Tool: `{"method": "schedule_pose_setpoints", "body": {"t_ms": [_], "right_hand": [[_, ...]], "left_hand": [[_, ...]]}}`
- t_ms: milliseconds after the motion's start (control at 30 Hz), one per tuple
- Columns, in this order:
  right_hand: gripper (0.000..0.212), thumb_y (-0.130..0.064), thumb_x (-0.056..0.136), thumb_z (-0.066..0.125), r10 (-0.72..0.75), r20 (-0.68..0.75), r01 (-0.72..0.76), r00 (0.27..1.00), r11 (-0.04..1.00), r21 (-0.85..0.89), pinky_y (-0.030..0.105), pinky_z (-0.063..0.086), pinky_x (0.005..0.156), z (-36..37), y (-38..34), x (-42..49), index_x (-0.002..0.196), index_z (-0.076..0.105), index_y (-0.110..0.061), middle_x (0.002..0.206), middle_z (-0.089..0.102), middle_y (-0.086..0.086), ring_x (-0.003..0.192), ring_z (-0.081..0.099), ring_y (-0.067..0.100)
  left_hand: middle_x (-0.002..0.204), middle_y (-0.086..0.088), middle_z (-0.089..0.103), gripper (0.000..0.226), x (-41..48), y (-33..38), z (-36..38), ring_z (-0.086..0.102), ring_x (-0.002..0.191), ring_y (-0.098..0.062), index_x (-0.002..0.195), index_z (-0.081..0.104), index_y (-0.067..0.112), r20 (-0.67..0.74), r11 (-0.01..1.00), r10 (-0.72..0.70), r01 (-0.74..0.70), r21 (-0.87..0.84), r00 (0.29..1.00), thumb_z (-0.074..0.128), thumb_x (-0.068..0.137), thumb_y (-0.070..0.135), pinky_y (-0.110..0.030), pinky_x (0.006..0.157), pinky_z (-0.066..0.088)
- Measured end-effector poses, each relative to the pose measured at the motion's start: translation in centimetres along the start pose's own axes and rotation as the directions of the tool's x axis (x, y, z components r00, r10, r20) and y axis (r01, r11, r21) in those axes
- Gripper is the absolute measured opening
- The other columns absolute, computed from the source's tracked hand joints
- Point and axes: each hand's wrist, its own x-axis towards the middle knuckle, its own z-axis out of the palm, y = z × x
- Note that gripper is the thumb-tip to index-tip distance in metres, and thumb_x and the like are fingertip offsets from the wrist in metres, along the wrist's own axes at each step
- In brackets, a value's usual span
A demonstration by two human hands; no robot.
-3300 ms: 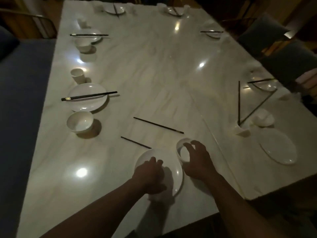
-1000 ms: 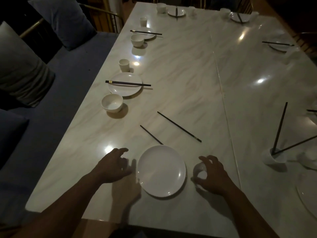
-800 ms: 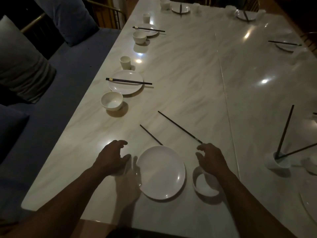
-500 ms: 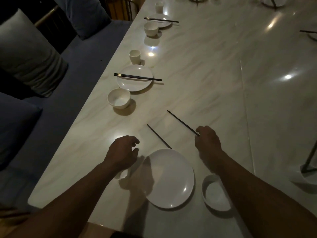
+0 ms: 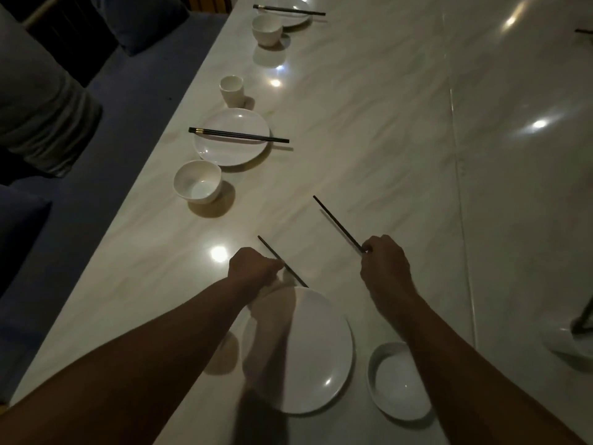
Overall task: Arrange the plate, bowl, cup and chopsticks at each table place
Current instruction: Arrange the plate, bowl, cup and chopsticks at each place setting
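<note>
A white plate (image 5: 317,354) lies on the marble table (image 5: 369,107) just in front of me, with a white bowl (image 5: 396,385) to its right. A small cup (image 5: 229,345) is mostly hidden under my left forearm, left of the plate. My left hand (image 5: 253,266) pinches one dark chopstick (image 5: 269,248) whose near end reaches the plate's far rim. My right hand (image 5: 385,263) pinches the near end of the other dark chopstick (image 5: 337,223), which points away to the upper left.
Along the left edge stands a set place: bowl (image 5: 197,181), plate (image 5: 231,138) with chopsticks (image 5: 239,135) across it, cup (image 5: 231,90). Further back are another bowl (image 5: 267,29) and plate. A cushioned bench (image 5: 106,101) runs along the left. A cup holding chopsticks (image 5: 577,335) is at far right.
Both hands left the cup and bowl beside the plate and moved forward. Each now pinches one of the two loose chopsticks. The view has dipped closer to the table.
</note>
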Motion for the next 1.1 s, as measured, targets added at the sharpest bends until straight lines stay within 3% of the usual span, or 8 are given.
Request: {"method": "schedule_pose_setpoints", "body": {"t_ms": [100, 200, 300, 400, 600, 800, 900, 1100], "right_hand": [[0.014, -0.008, 0.090, 0.058, -0.011, -0.053, 0.017, 0.999, 0.993, 0.119, 0.025, 0.041, 0.073, -2.1, 0.2, -1.9, 0.101, 0.067, -0.009, 0.102, 0.060, 0.008, 0.089, 0.060, 0.026], [0.011, -0.009, 0.089, 0.061, -0.031, -0.118, 0.055, 0.993, 0.977, 0.204, 0.010, 0.036, 0.066, -4.2, 0.6, -4.0, 0.098, 0.067, -0.012, 0.095, 0.061, 0.003, 0.081, 0.057, 0.017], [0.010, -0.007, 0.088, 0.065, -0.019, -0.170, 0.066, 0.985, 0.959, 0.276, 0.001, 0.038, 0.065, -5.8, 0.9, -6.0, 0.095, 0.068, -0.012, 0.089, 0.061, 0.000, 0.073, 0.054, 0.009], [0.010, -0.007, 0.087, 0.067, 0.024, -0.158, 0.029, 0.987, 0.947, 0.320, 0.000, 0.039, 0.064, -5.9, 1.1, -7.5, 0.095, 0.068, -0.014, 0.088, 0.062, -0.004, 0.073, 0.055, 0.000], [0.011, -0.015, 0.088, 0.069, 0.230, -0.114, -0.151, 0.966, 0.869, 0.471, 0.014, 0.048, 0.064, -5.7, -0.4, -9.2, 0.095, 0.067, -0.022, 0.086, 0.067, -0.010, 0.078, 0.062, 0.000], [0.011, -0.021, 0.085, 0.073, 0.289, 0.000, -0.256, 0.957, 0.847, 0.466, 0.017, 0.052, 0.065, -4.5, -3.5, -11.0, 0.093, 0.065, -0.021, 0.083, 0.068, -0.008, 0.075, 0.064, 0.001], [0.011, -0.023, 0.082, 0.075, 0.332, 0.130, -0.354, 0.934, 0.829, 0.434, 0.029, 0.059, 0.071, -3.1, -4.7, -12.2, 0.091, 0.067, -0.022, 0.080, 0.070, -0.007, 0.073, 0.067, 0.007], [0.011, -0.021, 0.077, 0.079, 0.357, 0.270, -0.440, 0.894, 0.815, 0.377, 0.036, 0.062, 0.074, 0.0, -6.1, -14.8, 0.084, 0.071, -0.023, 0.076, 0.072, -0.004, 0.073, 0.070, 0.012]], "left_hand": [[0.054, -0.003, 0.070, 0.028, 0.6, 1.3, 1.3, 0.065, 0.047, -0.015, 0.043, 0.067, 0.009, 0.049, 0.997, -0.071, 0.071, 0.011, 0.996, 0.084, 0.048, 0.030, -0.028, 0.058, 0.056], [0.057, -0.005, 0.071, 0.031, 2.4, 1.8, 2.7, 0.070, 0.054, -0.019, 0.050, 0.072, 0.008, 0.109, 0.989, -0.149, 0.145, 0.041, 0.983, 0.086, 0.025, 0.021, -0.033, 0.064, 0.061], [0.059, -0.011, 0.071, 0.033, 6.5, 0.7, 4.1, 0.072, 0.057, -0.026, 0.066, 0.073, 0.003, 0.118, 0.987, -0.152, 0.144, 0.073, 0.981, 0.080, 0.037, 0.016, -0.045, 0.067, 0.062], [0.064, -0.014, 0.072, 0.036, 9.3, 0.7, 5.1, 0.072, 0.058, -0.029, 0.069, 0.072, 0.002, 0.117, 0.989, -0.148, 0.145, 0.030, 0.982, 0.078, 0.037, 0.017, -0.046, 0.066, 0.062], [0.070, -0.021, 0.070, 0.023, 2.9, 7.1, 2.5, 0.072, 0.061, -0.031, 0.070, 0.063, -0.004, 0.024, 0.965, 0.022, -0.015, -0.262, 0.999, 0.079, 0.075, 0.012, -0.046, 0.068, 0.061], [0.076, -0.019, 0.071, 0.016, 1.6, 8.6, -1.7, 0.073, 0.063, -0.026, 0.081, 0.063, 0.002, -0.066, 0.910, 0.262, -0.269, -0.316, 0.963, 0.072, 0.083, 0.016, -0.039, 0.066, 0.061], [0.075, -0.022, 0.070, 0.019, 0.0, 7.5, -3.2, 0.072, 0.061, -0.028, 0.083, 0.065, -0.002, 0.050, 0.925, 0.330, -0.312, -0.219, 0.943, 0.075, 0.082, 0.014, -0.037, 0.060, 0.061], [0.066, -0.008, 0.072, 0.017, -1.5, 2.2, -1.8, 0.071, 0.057, -0.016, 0.073, 0.072, 0.010, 0.302, 0.863, 0.372, -0.447, 0.237, 0.878, 0.079, 0.077, 0.025, -0.035, 0.063, 0.062]]}}
